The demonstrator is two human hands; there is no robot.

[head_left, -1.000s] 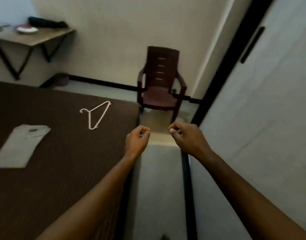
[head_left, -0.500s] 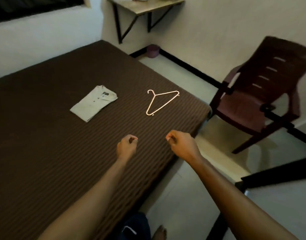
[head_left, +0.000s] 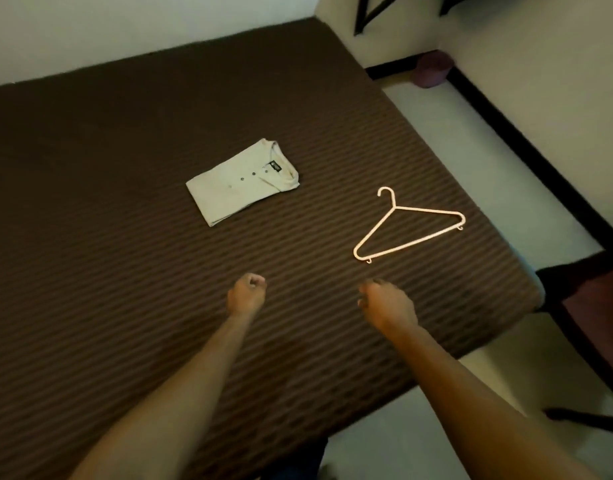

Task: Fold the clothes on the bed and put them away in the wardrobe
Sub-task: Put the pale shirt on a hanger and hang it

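A cream buttoned shirt [head_left: 242,181] lies folded in a neat rectangle on the brown striped bed [head_left: 90,271]. To its right a pale pink plastic hanger [head_left: 407,226] lies flat near the bed's right edge. My left hand [head_left: 246,294] hovers over the bed below the shirt, fingers curled into a loose fist and holding nothing. My right hand [head_left: 384,303] is held out beside it, below the hanger, fingers curled too and empty. The wardrobe is out of view.
A dark red plastic chair [head_left: 596,306] stands on the pale floor off the bed's right corner. A small purple bin [head_left: 431,69] sits by the wall under a shelf bracket [head_left: 367,12]. Black skirting runs along the right wall.
My view has swung left from the wardrobe door and chair onto the bed. Both hands stayed curled and empty, now reaching out over the bed toward the shirt and hanger.
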